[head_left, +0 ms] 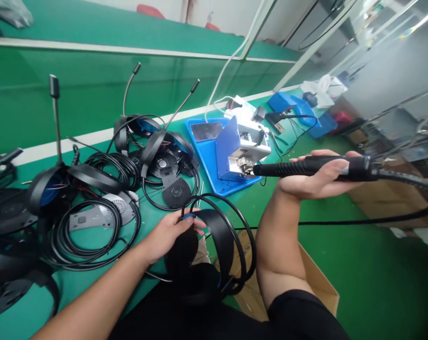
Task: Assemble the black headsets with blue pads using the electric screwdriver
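My left hand (175,234) grips a black headset (217,241) by its earcup, where a bit of blue shows between the fingers. The headset's black cable (235,212) loops beside it. My right hand (320,175) is raised at the right and holds a black soldering iron (288,169) with its thick cord trailing right. The iron's tip points left, close to a metal fixture (242,163) on a blue-and-white bench device (231,146). The tip itself is small and hard to make out.
Several headsets with boom microphones (157,141) and coiled black cables (89,236) lie on the green workbench (157,226) at the left. A blue tray (203,160) sits under the bench device. Blue bins (299,111) stand further along. A cardboard box (306,278) stands below the bench's edge.
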The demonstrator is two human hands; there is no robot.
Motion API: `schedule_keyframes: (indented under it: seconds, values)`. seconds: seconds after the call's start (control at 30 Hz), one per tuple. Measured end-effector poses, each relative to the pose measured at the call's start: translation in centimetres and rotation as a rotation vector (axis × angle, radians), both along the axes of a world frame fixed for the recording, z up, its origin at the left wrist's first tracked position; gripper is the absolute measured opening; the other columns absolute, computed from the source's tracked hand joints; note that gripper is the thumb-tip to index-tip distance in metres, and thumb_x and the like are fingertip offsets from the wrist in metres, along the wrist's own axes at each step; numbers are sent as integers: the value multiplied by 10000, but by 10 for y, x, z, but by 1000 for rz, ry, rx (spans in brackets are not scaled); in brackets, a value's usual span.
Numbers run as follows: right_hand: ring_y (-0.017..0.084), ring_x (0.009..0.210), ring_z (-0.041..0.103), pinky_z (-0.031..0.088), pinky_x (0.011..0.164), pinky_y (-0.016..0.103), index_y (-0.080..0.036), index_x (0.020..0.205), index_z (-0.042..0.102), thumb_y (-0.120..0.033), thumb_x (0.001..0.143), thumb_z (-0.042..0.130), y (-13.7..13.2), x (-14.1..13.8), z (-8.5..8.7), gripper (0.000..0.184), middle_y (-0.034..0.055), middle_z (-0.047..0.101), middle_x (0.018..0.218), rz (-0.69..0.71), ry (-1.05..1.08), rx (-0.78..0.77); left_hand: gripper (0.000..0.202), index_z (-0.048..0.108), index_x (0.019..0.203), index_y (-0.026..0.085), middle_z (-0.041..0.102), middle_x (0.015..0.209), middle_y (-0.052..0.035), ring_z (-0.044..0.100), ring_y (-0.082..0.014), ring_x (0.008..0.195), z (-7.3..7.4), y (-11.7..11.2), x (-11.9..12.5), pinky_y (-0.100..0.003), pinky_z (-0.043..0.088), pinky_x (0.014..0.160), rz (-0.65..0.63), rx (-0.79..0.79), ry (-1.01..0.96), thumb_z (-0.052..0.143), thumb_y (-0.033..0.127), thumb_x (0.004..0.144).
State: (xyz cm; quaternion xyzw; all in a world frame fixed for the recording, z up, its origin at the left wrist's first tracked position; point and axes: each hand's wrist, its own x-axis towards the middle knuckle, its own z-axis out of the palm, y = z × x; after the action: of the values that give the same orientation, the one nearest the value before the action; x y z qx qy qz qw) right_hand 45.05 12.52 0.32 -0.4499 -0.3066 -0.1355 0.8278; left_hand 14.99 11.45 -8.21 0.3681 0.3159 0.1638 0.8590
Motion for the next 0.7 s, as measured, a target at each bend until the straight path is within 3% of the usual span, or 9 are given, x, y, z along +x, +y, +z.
schedule_keyframes:
  seconds: [0.1,0.17,0.27,0.37,0.5,0.6,0.7]
  values:
    - [60,649,561,412,410,185,-237,1119,326,-349,871,495,12,0,-6,321,62,432,1108,-236,-170,133,471,695,1066,162,786,970,-82,737,-273,952,3,-1,2,-356,523,899,35,-81,-7,836,522,798]
    - [56,615,562,403,385,189,-240,1105,326,-377,845,522,17,5,-8,353,62,462,1113,-222,-182,84,551,674,1176,171,793,977,-85,748,-276,948,5,-1,2,-353,543,870,54,-129,-12,840,534,797]
    - [56,570,559,405,383,179,-243,1030,363,-332,870,485,15,16,-7,220,18,476,987,-187,-199,-31,637,631,1288,183,799,970,-81,754,-264,900,5,0,0,-340,565,796,75,-187,-2,854,503,784]
    - [76,465,514,390,370,180,-238,1010,396,-307,930,396,0,15,-3,106,-51,461,749,-125,-178,-82,575,648,1205,177,799,920,-59,750,-236,863,2,1,0,-314,566,774,103,-197,5,901,303,704]
    - [109,413,481,372,346,237,-230,1029,488,-522,945,383,-36,-26,3,322,-52,541,659,79,-23,-83,400,689,992,146,786,868,-51,742,-226,808,-4,2,2,-337,571,802,139,-194,3,812,106,614]
    - [132,463,494,397,352,279,-271,989,565,-646,838,572,-61,-73,7,404,-61,546,660,258,31,-166,324,699,932,142,780,845,-47,740,-224,782,-8,3,4,-361,575,824,161,-222,-21,760,95,618]
    - [161,502,516,432,390,314,-301,919,584,-564,798,702,-69,-111,8,312,-63,549,645,297,51,-257,311,698,907,147,769,802,-24,732,-203,750,-11,4,4,-349,575,833,170,-252,-61,756,79,609]
